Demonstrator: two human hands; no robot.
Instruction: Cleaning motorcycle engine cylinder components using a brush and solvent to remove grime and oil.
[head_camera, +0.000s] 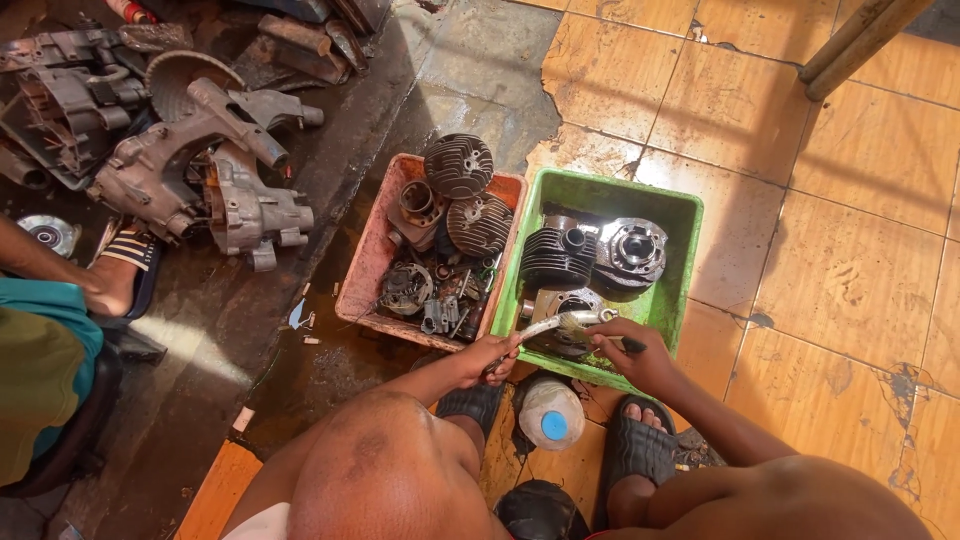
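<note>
My left hand (487, 357) grips the lower end of a long shiny metal part (553, 324) and holds it over the near edge of the green plastic tub (680, 213). My right hand (632, 352) holds a dark brush handle (632, 345) against the part's upper end. In the green tub lie a black finned engine cylinder (555, 257), a silvery round engine cover (630, 250) and another metal casing (568, 300). My knees and black sandals (638, 452) show below.
A pink tub (367, 250) to the left holds finned cylinder heads and several small greasy parts. Grey engine casings (205, 170) lie on the dark oily floor at upper left. Another person's foot in a striped sandal (125, 270) rests at left. A white-capped container (549, 412) sits between my feet.
</note>
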